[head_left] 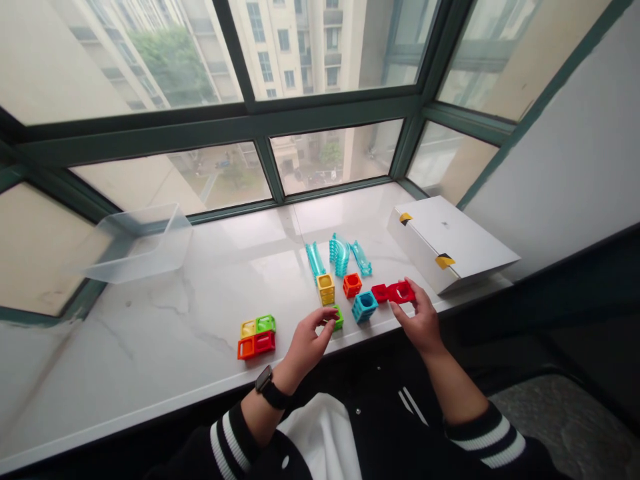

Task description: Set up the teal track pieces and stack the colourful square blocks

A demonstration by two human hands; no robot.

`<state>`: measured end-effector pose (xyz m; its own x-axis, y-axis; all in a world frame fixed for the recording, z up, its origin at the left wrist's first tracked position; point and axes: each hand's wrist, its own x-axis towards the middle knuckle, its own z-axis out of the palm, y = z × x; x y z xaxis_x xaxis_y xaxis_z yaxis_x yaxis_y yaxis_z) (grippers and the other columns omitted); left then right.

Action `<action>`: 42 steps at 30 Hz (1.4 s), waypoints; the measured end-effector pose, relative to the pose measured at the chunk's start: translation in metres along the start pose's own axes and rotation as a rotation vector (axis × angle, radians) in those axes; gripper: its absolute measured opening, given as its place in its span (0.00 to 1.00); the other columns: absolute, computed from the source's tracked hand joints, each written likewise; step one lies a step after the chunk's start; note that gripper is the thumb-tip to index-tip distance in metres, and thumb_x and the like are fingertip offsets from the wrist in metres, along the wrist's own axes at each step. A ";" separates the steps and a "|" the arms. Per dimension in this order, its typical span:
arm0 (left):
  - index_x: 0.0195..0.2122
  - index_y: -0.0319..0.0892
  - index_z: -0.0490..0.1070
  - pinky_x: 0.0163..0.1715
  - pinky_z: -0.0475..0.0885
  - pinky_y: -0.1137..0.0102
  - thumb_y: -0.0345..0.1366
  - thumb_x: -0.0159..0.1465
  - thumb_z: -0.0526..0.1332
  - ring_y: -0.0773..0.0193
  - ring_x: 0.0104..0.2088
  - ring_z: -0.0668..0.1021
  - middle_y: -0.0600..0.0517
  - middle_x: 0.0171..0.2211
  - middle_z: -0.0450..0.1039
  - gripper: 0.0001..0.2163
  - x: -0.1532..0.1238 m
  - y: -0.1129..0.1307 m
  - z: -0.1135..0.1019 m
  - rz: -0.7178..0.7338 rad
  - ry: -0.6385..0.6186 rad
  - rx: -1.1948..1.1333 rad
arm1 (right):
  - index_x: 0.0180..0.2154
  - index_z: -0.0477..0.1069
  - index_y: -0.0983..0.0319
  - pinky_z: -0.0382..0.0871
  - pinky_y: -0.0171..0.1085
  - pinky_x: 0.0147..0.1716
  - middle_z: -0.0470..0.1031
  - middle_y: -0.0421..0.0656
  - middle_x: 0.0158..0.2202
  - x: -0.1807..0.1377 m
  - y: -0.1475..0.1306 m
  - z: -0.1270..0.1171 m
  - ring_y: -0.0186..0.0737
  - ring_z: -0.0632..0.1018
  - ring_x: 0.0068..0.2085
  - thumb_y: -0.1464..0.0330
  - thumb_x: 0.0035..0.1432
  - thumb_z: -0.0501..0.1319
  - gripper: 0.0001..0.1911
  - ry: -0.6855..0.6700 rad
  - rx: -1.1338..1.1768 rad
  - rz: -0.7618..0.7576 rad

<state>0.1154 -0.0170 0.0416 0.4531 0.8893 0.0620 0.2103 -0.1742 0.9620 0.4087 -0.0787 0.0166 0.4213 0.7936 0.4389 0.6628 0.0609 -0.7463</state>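
Note:
My left hand point(311, 339) has its thumb and fingertips curled at the near side of a green block point(339, 319), which is partly covered by the fingers. A red block point(401, 292) with a round hole is pinched in my right hand point(421, 321). Touching its left side is a smaller red block point(379, 293). Between the hands stands a stack of blue blocks point(365, 307). Behind it are an orange block point(352, 285) and a yellow stack point(326, 289). Left of my left hand, a green block point(265, 324), a yellow one point(248, 329), an orange one point(246, 347) and a red one point(265, 342) sit together.
Clear turquoise track pieces, one straight point(315, 260), one curved stack point(340, 255) and another point(362, 259), lie behind the blocks. A translucent plastic bin point(145, 257) is at the left. A white box point(450, 237) stands at the right, by the windows.

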 end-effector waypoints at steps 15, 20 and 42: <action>0.48 0.48 0.81 0.42 0.74 0.64 0.41 0.70 0.63 0.58 0.38 0.79 0.48 0.41 0.83 0.10 -0.003 -0.009 -0.020 0.038 0.110 0.189 | 0.65 0.68 0.61 0.74 0.56 0.61 0.76 0.54 0.59 0.006 0.045 0.027 0.56 0.78 0.58 0.54 0.62 0.67 0.35 -0.016 0.006 0.071; 0.47 0.47 0.81 0.43 0.75 0.63 0.45 0.69 0.64 0.58 0.38 0.80 0.48 0.41 0.83 0.12 -0.013 -0.023 -0.048 -0.056 0.197 0.214 | 0.66 0.67 0.60 0.74 0.57 0.61 0.76 0.54 0.60 0.012 0.056 0.036 0.56 0.78 0.59 0.52 0.62 0.67 0.36 -0.048 -0.013 0.066; 0.49 0.42 0.78 0.42 0.81 0.61 0.55 0.65 0.65 0.53 0.43 0.84 0.44 0.43 0.83 0.22 -0.032 -0.045 -0.098 -0.290 0.408 0.085 | 0.66 0.64 0.59 0.75 0.56 0.59 0.73 0.55 0.62 0.011 0.076 0.062 0.57 0.78 0.59 0.53 0.59 0.67 0.38 -0.132 0.004 0.088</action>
<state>0.0062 0.0040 0.0228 -0.0060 0.9960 -0.0890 0.3548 0.0853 0.9311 0.4253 -0.0279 -0.0660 0.3928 0.8686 0.3021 0.6240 -0.0105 -0.7813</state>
